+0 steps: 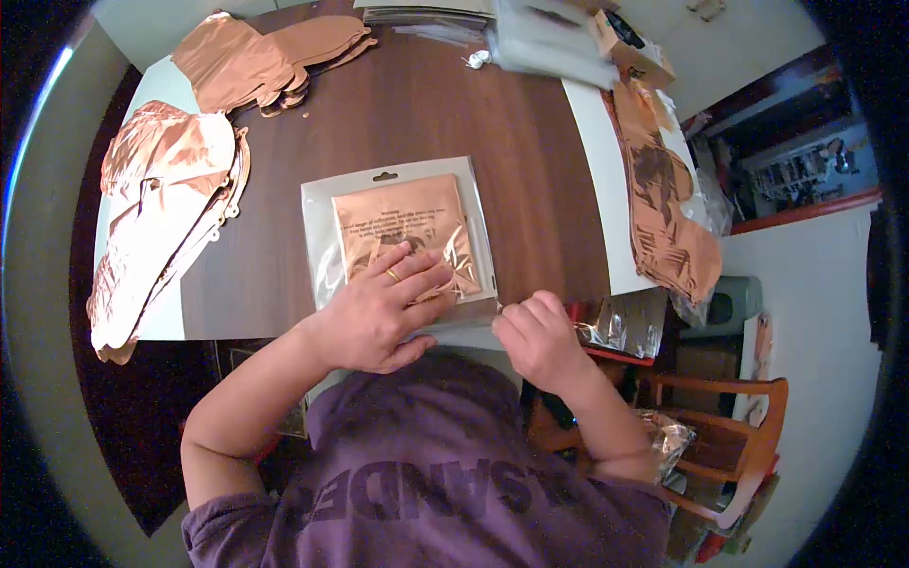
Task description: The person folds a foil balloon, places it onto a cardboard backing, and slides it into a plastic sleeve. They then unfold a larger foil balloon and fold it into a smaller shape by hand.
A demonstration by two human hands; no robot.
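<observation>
A clear plastic bag (pixel 317 237) with a hang hole lies flat near the front edge of the table, holding a folded rose-gold foil piece (pixel 355 210), which has printed text and looks like a foil balloon. My left hand (pixel 383 308) rests on the lower half of the bag, fingers spread and a ring on one of them. At the bag's lower right corner, my right hand (pixel 540 339) is closed with its fingertips pinched on the plastic edge. Part of the bag's bottom edge is hidden by my left hand.
Flat rose-gold foil pieces lie in stacks at the left (pixel 166 204), at the far left (pixel 256 57) and along the right (pixel 663 199). Clear plastic sleeves (pixel 549 43) and a small box (pixel 644 52) sit at the back. A wooden chair (pixel 748 445) stands at right.
</observation>
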